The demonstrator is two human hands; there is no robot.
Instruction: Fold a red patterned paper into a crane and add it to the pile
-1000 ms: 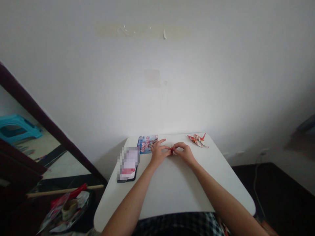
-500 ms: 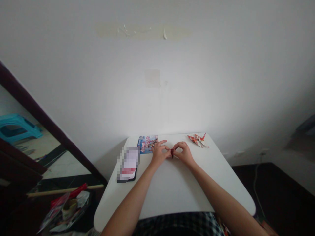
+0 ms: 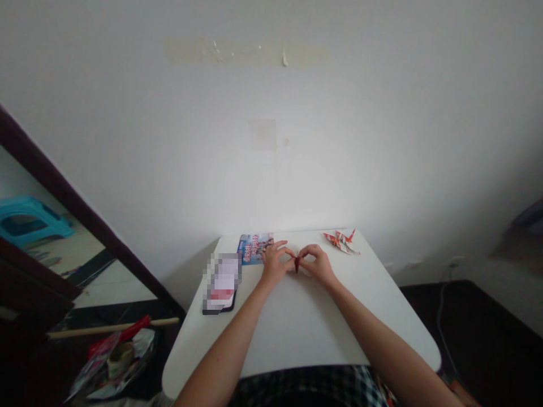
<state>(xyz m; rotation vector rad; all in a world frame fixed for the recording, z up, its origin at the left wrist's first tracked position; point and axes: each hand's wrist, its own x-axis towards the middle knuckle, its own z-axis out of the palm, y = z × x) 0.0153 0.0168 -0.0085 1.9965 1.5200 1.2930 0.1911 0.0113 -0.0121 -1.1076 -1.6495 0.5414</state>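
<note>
Between my two hands, just above the white table (image 3: 292, 328), is a small dark red folded paper piece (image 3: 297, 264). My left hand (image 3: 275, 263) pinches its left side between thumb and forefinger, the other fingers spread out. On the opposite side, my right hand (image 3: 317, 264) pinches it with thumb and forefinger, its other fingers curled. Part of the piece is hidden by the fingertips. Folded red and white paper cranes (image 3: 343, 242) lie at the table's far right corner, beyond my right hand.
A blue printed leaflet (image 3: 252, 249) lies behind my left hand. A phone (image 3: 223, 282) with a blurred screen rests at the table's left edge. The wall (image 3: 297, 186) borders the far side. On the floor at left is a bag of odds and ends (image 3: 121, 362).
The folded paper piece has tilted slightly, so more of its red surface shows between my fingers. Both hands stay in nearly the same place.
</note>
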